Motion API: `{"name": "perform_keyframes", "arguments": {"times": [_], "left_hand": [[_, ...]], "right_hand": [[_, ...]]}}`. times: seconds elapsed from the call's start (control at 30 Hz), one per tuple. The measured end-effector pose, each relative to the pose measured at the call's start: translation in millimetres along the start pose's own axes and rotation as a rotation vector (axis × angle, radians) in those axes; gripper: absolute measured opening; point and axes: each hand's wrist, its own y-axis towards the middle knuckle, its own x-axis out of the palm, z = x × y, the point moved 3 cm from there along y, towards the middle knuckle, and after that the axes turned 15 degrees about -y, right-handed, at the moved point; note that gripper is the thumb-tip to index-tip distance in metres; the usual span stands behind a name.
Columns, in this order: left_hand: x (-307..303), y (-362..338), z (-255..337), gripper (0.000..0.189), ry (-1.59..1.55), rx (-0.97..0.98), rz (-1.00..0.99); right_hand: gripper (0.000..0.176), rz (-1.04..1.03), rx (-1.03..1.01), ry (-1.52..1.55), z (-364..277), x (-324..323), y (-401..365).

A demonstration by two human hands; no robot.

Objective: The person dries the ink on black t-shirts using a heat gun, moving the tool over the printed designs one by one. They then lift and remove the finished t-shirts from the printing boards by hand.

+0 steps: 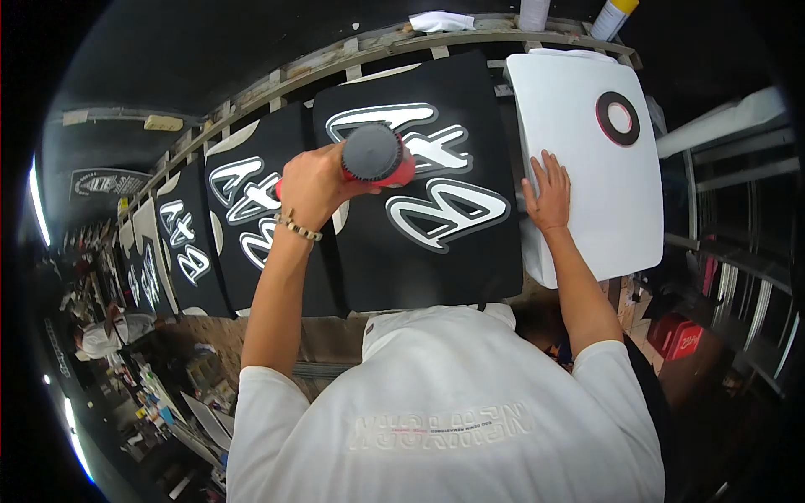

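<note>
My left hand (317, 180), with a beaded bracelet at the wrist, is wrapped round a red heat gun (375, 155) whose dark grey round end faces up. It is above black fabric (444, 268) stretched over a board and printed with white and grey letters (449, 214). The heat gun covers part of the print, and its nozzle is hidden. My right hand (549, 191) lies with fingers spread on the left edge of a white padded-looking board (599, 214). A roll of tape (631, 117), dark with a pinkish rim, rests on that board's upper part.
More black printed pieces (243, 210) line up leftward along a wooden rail (335, 63). A white cloth (442, 21) and a yellow-capped spray can (615, 18) sit behind the rail. Metal racks (738, 268) stand at right, near a red box (675, 337). Shelves with clutter are at lower left.
</note>
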Motion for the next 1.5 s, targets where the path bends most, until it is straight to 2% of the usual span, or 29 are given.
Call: {"name": "perform_keyframes", "arguments": {"times": [0.1,0.2,0.27,0.3,0.37,0.47,0.53,0.6,0.7,0.8,0.9,0.97,1.07,1.23,1.3,1.5], "left_hand": [[15.8,7.0,14.7,0.06,-0.048,-0.012,0.013],[32.2,13.4,26.5,0.058,-0.105,0.066,0.169],[32.9,20.4,38.4,0.057,-0.109,0.02,0.127],[33.6,23.2,41.6,0.057,-0.116,-0.016,0.078],[40.2,23.4,38.9,0.056,-0.105,-0.028,0.101],[37.3,17.7,38.9,0.056,-0.04,-0.014,0.231],[27.3,10.3,31.2,0.057,-0.023,-0.084,0.184],[23.8,0.7,21.0,0.057,0.012,-0.122,0.223],[14.1,-17.2,17.8,0.057,0.053,-0.196,0.245],[4.3,-35.3,15.6,0.058,0.075,-0.346,0.161],[0.2,-59.0,11.4,0.059,0.027,-0.39,0.248],[-7.7,-69.8,6.0,0.059,0.014,-0.404,0.238],[-16.7,-85.3,-6.3,0.058,0.105,-0.523,0.24],[-25.2,-97.3,-27.3,0.058,0.12,-0.527,0.263],[-23.9,-95.8,-34.7,0.058,0.105,-0.455,0.317],[-17.7,-63.4,-34.8,0.057,0.009,-0.391,0.314]], "right_hand": [[0.051,0.015,-0.003,0.03,0.2,1.9,1.1],[0.05,0.064,-0.006,0.051,-0.9,-1.8,7.1],[0.047,-0.071,0.075,0.117,-5.4,-8.9,17.1],[0.047,-0.07,0.063,0.122,-7.4,-7.8,21.0],[0.043,-0.023,-0.094,0.221,-15.6,-4.7,33.1],[0.053,-0.043,-0.207,0.235,-22.8,3.8,47.6],[0.058,-0.02,-0.284,0.233,-26.2,10.7,60.8],[0.068,-0.059,-0.35,0.192,-27.1,19.6,72.8],[0.07,-0.088,-0.41,0.117,-26.1,26.0,84.4],[0.068,-0.099,-0.42,0.098,-25.4,28.5,85.6],[0.067,-0.111,-0.415,0.074,-26.5,30.8,83.6],[0.066,-0.111,-0.409,0.057,-25.9,30.5,83.8],[0.064,-0.126,-0.402,0.065,-26.9,28.9,84.5],[0.063,-0.124,-0.397,0.075,-27.4,23.3,85.0],[0.063,-0.121,-0.397,0.076,-28.0,22.3,86.1],[0.063,-0.123,-0.389,0.056,-28.0,21.9,86.3]]}}
